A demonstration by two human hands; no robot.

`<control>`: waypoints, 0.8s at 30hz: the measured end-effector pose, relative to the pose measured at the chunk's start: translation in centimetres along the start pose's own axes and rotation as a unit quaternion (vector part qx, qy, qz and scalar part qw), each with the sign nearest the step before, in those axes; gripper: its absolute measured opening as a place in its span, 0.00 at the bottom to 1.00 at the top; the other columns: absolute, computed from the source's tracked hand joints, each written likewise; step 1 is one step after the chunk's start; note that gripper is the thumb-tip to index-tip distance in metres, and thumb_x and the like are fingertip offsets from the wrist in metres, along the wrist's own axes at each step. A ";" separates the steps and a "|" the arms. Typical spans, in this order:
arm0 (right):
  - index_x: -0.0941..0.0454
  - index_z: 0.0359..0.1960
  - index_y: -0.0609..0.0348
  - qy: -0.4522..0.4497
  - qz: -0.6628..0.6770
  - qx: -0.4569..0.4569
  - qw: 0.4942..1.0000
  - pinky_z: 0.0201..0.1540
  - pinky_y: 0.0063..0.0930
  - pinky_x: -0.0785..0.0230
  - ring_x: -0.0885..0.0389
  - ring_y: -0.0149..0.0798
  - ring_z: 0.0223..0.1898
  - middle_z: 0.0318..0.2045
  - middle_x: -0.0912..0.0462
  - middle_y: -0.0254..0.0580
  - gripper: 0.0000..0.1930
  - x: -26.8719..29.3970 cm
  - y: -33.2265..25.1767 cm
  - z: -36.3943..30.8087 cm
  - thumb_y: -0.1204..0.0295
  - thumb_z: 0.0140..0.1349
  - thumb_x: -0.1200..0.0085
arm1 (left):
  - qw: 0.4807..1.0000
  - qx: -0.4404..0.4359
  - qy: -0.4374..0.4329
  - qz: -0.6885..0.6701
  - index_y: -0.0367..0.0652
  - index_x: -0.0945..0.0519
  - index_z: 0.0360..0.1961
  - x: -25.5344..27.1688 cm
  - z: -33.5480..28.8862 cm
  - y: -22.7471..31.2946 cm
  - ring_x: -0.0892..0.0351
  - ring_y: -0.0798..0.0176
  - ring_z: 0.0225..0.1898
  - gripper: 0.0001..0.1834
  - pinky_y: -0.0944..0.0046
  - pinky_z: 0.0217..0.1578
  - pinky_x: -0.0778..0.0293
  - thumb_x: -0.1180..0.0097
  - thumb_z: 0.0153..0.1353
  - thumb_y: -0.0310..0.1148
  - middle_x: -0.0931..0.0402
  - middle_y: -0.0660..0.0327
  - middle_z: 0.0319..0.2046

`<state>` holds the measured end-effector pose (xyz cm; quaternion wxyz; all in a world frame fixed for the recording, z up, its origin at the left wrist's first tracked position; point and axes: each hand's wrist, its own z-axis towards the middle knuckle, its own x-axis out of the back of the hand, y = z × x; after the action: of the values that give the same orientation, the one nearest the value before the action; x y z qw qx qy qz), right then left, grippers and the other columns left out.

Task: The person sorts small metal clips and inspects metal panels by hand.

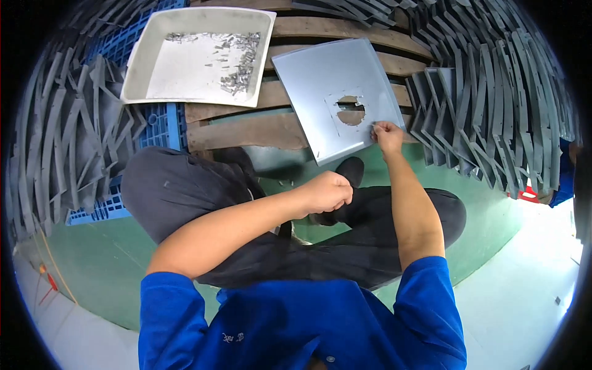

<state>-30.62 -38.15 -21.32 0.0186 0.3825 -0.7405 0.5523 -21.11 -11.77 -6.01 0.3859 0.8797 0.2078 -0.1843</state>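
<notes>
A square grey metal sheet (320, 92) with a jagged round hole (351, 111) near its middle lies on a wooden pallet (246, 129) in front of me. My right hand (388, 135) is at the sheet's near right edge, fingers pinched on a small thin piece that touches the sheet beside the hole. My left hand (327, 192) is curled into a fist above my crossed legs (185, 191); whether it holds anything is hidden. A black shoe (351, 169) shows just under the sheet's near corner.
A white plastic tray (145, 68) holding several small metal pieces sits at the back left on the pallet. Stacks of curved grey metal parts stand at the left (61, 142) and right (487, 98). Blue plastic crates (163, 123) and green floor (487, 216) lie around.
</notes>
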 end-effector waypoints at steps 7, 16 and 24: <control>0.19 0.30 0.66 0.022 -0.027 0.057 0.998 0.26 0.23 0.30 0.23 0.27 0.21 0.21 0.19 0.35 0.05 -0.2 1.5 1.3 0.77 0.54 0.43 | 0.998 -0.031 0.023 0.057 0.37 0.22 0.26 -0.6 0.5 -1.3 0.38 0.73 0.16 0.11 0.67 0.18 0.42 0.52 0.59 0.32 0.32 0.66 0.14; 0.18 0.29 0.64 0.024 -0.089 0.104 0.990 0.32 0.27 0.29 0.24 0.28 0.24 0.22 0.19 0.36 0.05 -3.6 1.4 1.0 0.75 0.54 0.41 | 0.989 -0.058 0.078 0.115 0.37 0.19 0.27 0.6 0.1 -1.1 0.27 0.65 0.22 0.11 0.60 0.27 0.31 0.49 0.56 0.33 0.24 0.58 0.17; 0.19 0.30 0.67 0.049 -0.131 0.100 0.985 0.32 0.22 0.31 0.25 0.25 0.25 0.23 0.20 0.32 0.04 -2.7 1.2 1.5 0.77 0.56 0.43 | 0.984 -0.081 0.060 0.148 0.37 0.21 0.29 0.3 0.3 -0.7 0.32 0.72 0.20 0.11 0.66 0.23 0.36 0.53 0.61 0.33 0.28 0.65 0.18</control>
<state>-28.82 -37.80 -24.12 0.0891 0.4489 -0.6233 0.6341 -21.22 -11.50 -6.80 0.4655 0.8761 0.1127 -0.0544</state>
